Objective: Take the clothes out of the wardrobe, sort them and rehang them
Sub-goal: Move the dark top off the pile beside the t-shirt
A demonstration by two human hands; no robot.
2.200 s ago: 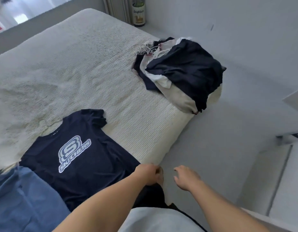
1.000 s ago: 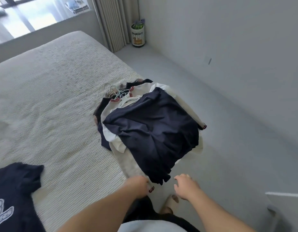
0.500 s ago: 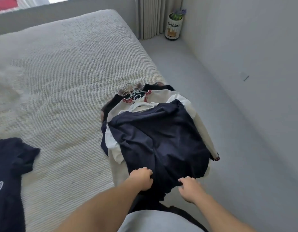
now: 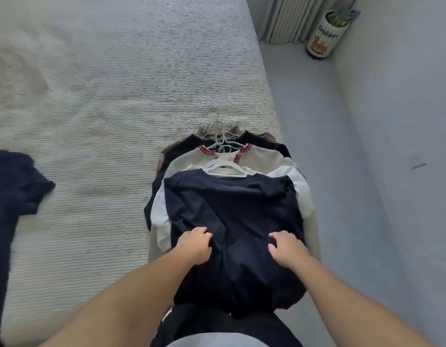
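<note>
Lying at the near right edge of the bed (image 4: 96, 101): one stack of clothes, still on their hangers, its lower part draping over the mattress side towards the floor (image 4: 317, 101).

- Top item: navy T-shirt (image 4: 232, 204), on a white hanger (image 4: 225, 168). Judged light, soft and limp; it will fold and sag wherever it is not supported, and is not fragile.
- Beneath, in order as visible: white T-shirt (image 4: 296, 186); cream knit with red stitched collar (image 4: 264, 156); black knit with pale stitched collar (image 4: 189, 144). The knits look thicker and probably heavier.
- Hanger hooks (image 4: 214, 123): thin wire, bunched together at the far end of the stack. Judged stiff and likely to tangle or snag the knits.
- Left hand (image 4: 195, 247): fingers curled, bunching the navy T-shirt's cloth near its lower left.
- Right hand (image 4: 285, 249): fingers bent onto the same cloth, lower right; whether it has actually gathered a fold cannot be told.
- Handling note: cloth pulled by the hem will likely slide off the hanger or stretch. Better hold: the hanger at its neck, or the shoulders, lifting one garment clear of the others.
- Also present: a second navy T-shirt (image 4: 14, 186) flat on the bed, well apart at left; a tin with a plant (image 4: 326, 33) in the corner.
</note>
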